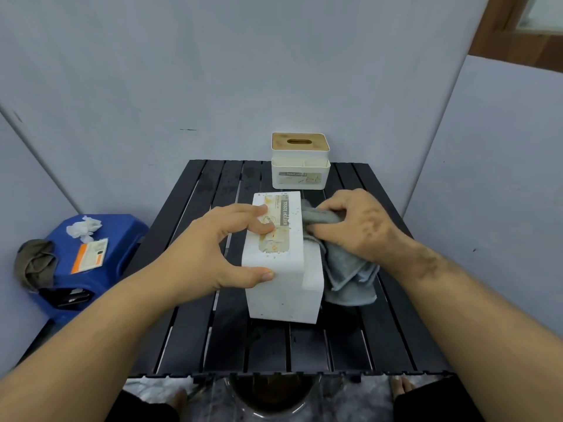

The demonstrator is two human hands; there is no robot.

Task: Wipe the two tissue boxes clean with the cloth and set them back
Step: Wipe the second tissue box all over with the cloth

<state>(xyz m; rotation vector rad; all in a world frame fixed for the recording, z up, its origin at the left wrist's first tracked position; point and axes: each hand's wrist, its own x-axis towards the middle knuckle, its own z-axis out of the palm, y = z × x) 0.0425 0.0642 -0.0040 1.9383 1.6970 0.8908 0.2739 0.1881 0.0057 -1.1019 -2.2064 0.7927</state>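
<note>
1. Left hand [225, 251] clamped on the near tissue box [281, 260]: fingers curled over the labelled top face, thumb pressed against the near left side, a firm grip.
2. Right hand [356, 226] closed round a bunched grey cloth [347, 269], fingers curled into the folds, pressing it against the right side of that box.
3. Loose end of the cloth draped down beside the box onto the counter [182, 339], touching the box's lower right wall.
4. Near box white, lying on its side in the middle of the black slatted counter, sticker reading "TISSUE HOLDER" facing up, brownish specks and smears across the label and its edges.
5. Far tissue box [300, 161] upright at the back edge of the counter, well apart from both hands, white body with a wooden lid and an oval slot, a front compartment carrying the same kind of label.
6. To the left, below counter height, a blue stool [122, 239] bearing crumpled white tissue [83, 228], an orange-and-white packet [90, 254] and a dull brown rag [36, 263] hanging at its left edge.
7. Grey panel walls [182, 71] behind and on both sides.
</note>
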